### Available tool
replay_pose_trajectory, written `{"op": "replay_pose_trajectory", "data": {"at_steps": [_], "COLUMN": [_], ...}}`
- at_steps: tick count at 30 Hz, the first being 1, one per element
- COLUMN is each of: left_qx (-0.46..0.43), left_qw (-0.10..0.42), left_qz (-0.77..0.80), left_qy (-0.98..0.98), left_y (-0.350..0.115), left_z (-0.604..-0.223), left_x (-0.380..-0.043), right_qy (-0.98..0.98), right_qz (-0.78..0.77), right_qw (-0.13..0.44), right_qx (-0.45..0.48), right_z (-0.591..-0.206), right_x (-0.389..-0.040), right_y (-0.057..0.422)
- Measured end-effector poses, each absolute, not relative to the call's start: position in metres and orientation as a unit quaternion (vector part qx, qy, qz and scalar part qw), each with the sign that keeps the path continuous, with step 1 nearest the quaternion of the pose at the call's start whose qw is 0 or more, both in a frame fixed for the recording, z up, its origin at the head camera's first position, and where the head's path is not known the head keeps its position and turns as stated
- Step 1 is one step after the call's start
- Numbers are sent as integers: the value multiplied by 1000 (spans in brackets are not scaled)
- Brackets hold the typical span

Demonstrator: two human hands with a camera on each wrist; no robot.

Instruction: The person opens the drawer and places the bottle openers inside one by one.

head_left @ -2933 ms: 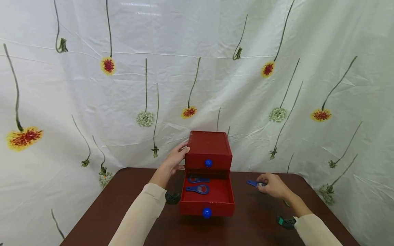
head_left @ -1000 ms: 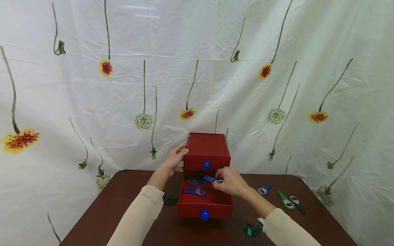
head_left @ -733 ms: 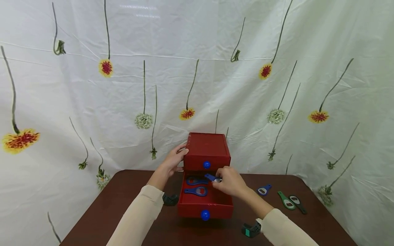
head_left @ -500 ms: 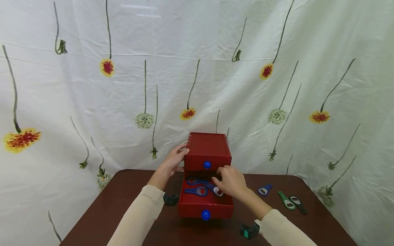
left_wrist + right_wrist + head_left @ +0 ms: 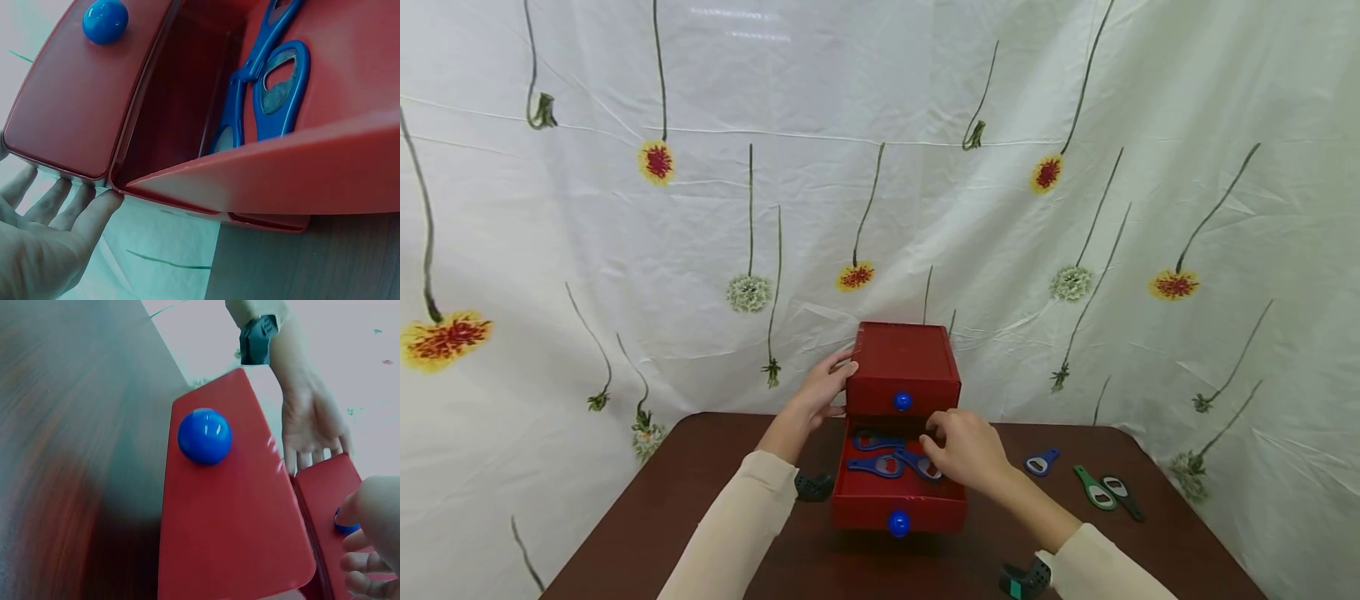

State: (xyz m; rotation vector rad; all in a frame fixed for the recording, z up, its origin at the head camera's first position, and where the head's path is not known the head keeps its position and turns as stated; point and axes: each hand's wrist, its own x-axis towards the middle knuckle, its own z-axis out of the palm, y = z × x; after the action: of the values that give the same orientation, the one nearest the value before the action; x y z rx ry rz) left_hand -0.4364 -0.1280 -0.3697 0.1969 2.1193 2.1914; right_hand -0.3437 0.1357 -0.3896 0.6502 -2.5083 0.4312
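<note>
A small red drawer box (image 5: 905,354) stands on the table with its lower drawer (image 5: 865,510) pulled out. Inside the drawer lie three blue bottle openers: one at the back (image 5: 867,442), a second opener (image 5: 874,467) in front of it, and a third opener (image 5: 913,460) slanting at the right, its handle end near the others. My left hand (image 5: 822,390) rests with extended fingers (image 5: 78,203) against the box's left side. Over the drawer's right side hovers my right hand (image 5: 967,448), fingers loosely bent and holding nothing, overlapping the upper drawer's front in the right wrist view.
To the right on the dark table (image 5: 715,500) lie a blue bottle opener (image 5: 1041,462), a green opener (image 5: 1095,490) and a dark one (image 5: 1123,497). Blue knobs, such as the lower knob (image 5: 898,523), stick out from both drawer fronts. A flowered cloth (image 5: 805,100) hangs behind.
My right hand brought a blue bottle opener from the table's right over the drawer and let it go; it now lies inside. My left hand has stayed against the box.
</note>
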Motion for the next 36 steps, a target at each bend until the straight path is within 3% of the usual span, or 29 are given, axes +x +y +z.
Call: {"op": "replay_pose_trajectory", "data": {"at_steps": [18, 36], "left_qx": [68, 69], "left_qw": [43, 41], "left_qz": [714, 713], "left_qy": [695, 697], "left_y": [-127, -129], "left_z": [-369, -368], "left_x": [-434, -433], "right_qy": [-904, -864], "right_qz": [204, 302], "right_qw": [253, 239], "right_qx": [278, 323], "right_z": [-390, -415], "right_x": [-301, -268], "right_y": [131, 128]}}
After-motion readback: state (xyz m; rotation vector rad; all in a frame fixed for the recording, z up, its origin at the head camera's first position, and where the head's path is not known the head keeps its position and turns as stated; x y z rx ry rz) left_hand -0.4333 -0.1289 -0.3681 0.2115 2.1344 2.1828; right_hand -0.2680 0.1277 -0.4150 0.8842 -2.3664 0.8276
